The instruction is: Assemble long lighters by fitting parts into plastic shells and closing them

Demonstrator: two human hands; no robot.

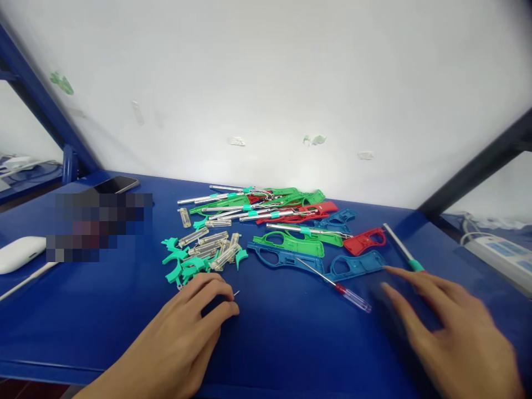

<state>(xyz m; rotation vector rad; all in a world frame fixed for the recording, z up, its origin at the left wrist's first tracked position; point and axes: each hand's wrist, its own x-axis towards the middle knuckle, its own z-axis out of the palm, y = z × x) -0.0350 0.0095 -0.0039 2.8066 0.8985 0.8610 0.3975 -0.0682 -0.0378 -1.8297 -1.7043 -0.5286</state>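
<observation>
My left hand [197, 330] rests on the blue tabletop with curled fingers; a thin metal tip [236, 293] pokes out beside them, and the rest is hidden. Just beyond lie teal plastic triggers [193, 269] and clear lighter fuel tanks [224, 255]. My right hand [457, 327], slightly blurred, hovers with thumb and index finger apart. Its index fingertip is close to a blue lighter handle half [361, 264]. Partly behind that hand is a metal lighter tube with a teal collar [401, 247]. A screwdriver with a clear purple-and-red handle [353, 298] lies between my hands.
Metal tubes with wires [266, 214] and green handle halves [291, 245] are heaped near the white wall [266, 83]. A red handle half [366, 240] lies to their right. At left are a phone [118, 184] and a white case [22, 254]; a power strip [507, 252] is far right.
</observation>
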